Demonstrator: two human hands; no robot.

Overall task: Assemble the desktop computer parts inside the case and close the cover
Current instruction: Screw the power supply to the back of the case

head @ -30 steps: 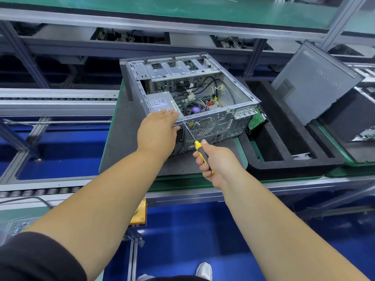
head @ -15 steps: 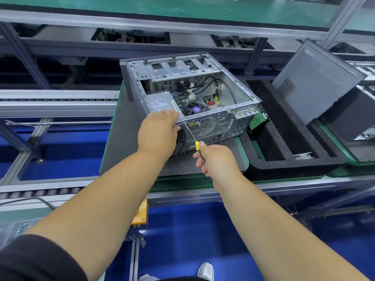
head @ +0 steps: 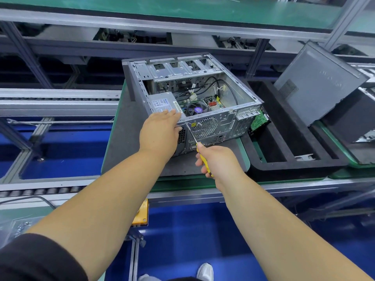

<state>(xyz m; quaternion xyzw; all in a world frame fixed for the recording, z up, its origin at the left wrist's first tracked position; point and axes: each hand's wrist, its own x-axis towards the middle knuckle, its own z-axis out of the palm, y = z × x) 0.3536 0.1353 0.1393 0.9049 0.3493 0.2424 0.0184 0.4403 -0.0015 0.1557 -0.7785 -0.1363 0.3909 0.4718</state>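
At frame centre, my left hand [head: 160, 132] lies flat on the power supply [head: 162, 102] in the open computer case [head: 194, 102], while my right hand [head: 217, 161] grips the screwdriver [head: 197, 146], shaft slanting up-left to the rear panel's top edge.

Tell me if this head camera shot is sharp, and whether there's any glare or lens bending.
Head view: the open case and screwdriver are sharp; conveyor rails bow from wide-angle distortion; soft glare streaks the green shelf on top; lighting is even, with faint shadows.
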